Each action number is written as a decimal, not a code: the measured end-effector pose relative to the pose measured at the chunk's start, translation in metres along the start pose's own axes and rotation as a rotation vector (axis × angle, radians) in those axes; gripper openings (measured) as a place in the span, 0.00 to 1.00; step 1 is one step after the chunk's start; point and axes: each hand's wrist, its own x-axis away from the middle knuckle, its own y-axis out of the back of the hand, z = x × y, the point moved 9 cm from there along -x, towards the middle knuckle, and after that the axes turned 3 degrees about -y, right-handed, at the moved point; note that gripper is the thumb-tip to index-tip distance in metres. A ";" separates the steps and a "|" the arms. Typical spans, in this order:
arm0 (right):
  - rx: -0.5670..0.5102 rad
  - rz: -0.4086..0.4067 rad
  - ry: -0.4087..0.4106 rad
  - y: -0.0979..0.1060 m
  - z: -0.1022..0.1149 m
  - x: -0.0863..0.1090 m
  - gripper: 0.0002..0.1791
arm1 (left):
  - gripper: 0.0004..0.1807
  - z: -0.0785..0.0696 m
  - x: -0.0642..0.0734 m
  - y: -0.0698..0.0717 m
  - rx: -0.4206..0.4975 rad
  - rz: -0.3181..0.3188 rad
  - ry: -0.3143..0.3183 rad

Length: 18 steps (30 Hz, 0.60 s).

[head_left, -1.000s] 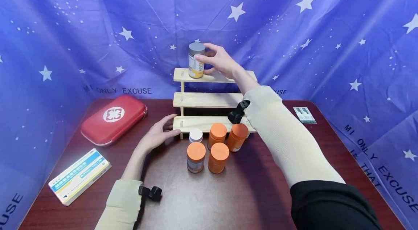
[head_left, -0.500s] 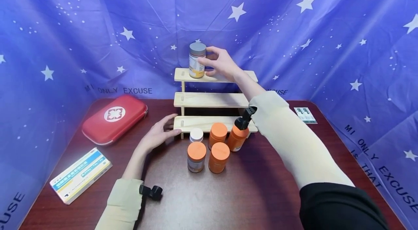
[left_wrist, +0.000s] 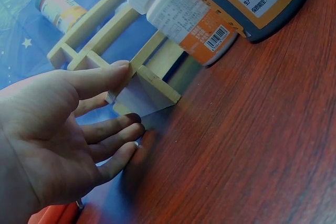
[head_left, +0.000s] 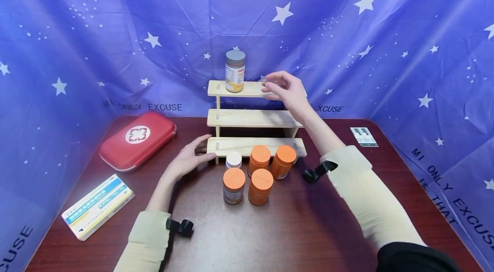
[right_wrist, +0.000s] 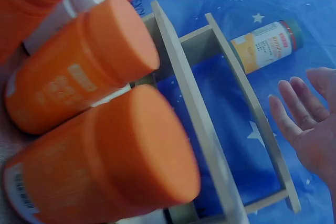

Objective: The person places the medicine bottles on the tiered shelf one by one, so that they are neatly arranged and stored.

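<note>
Jar [head_left: 235, 73] at ten o'clock from the right hand [head_left: 289, 92], fingers released.
It's drawn off toward four o'clock; left hand [head_left: 188, 160], fingers relaxed, touches the shelf [head_left: 251, 118].

Wooden rack [right_wrist: 197, 103]: dark-lidded jar [right_wrist: 266, 47] on its top shelf [right_wrist: 255, 116]; right hand [right_wrist: 315, 121] near that shelf, fingers apart; before the rack, orange bottles [right_wrist: 79, 72] (three).
</note>
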 end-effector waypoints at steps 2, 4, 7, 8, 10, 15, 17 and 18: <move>-0.033 -0.019 0.026 0.008 -0.003 0.013 0.15 | 0.42 0.000 0.001 0.000 0.001 0.002 0.002; -0.057 -0.033 0.045 0.015 -0.005 0.026 0.13 | 0.42 0.001 0.001 0.001 0.005 0.001 0.003; -0.059 -0.048 0.053 0.024 -0.010 0.047 0.11 | 0.42 0.002 0.002 0.002 0.006 -0.003 0.005; -0.054 -0.053 0.052 0.027 -0.012 0.054 0.11 | 0.42 0.002 0.002 0.002 0.002 -0.004 0.003; -0.054 -0.061 0.049 0.032 -0.017 0.067 0.13 | 0.42 0.002 0.001 0.002 0.003 -0.004 0.002; -0.084 -0.071 0.055 0.042 -0.028 0.094 0.17 | 0.41 0.002 0.000 0.001 0.002 -0.002 0.002; -0.085 -0.080 0.055 0.045 -0.032 0.103 0.17 | 0.41 0.002 0.000 0.000 -0.003 -0.001 0.004; -0.087 -0.082 0.056 0.046 -0.034 0.108 0.16 | 0.41 0.002 0.000 0.000 -0.009 -0.001 0.004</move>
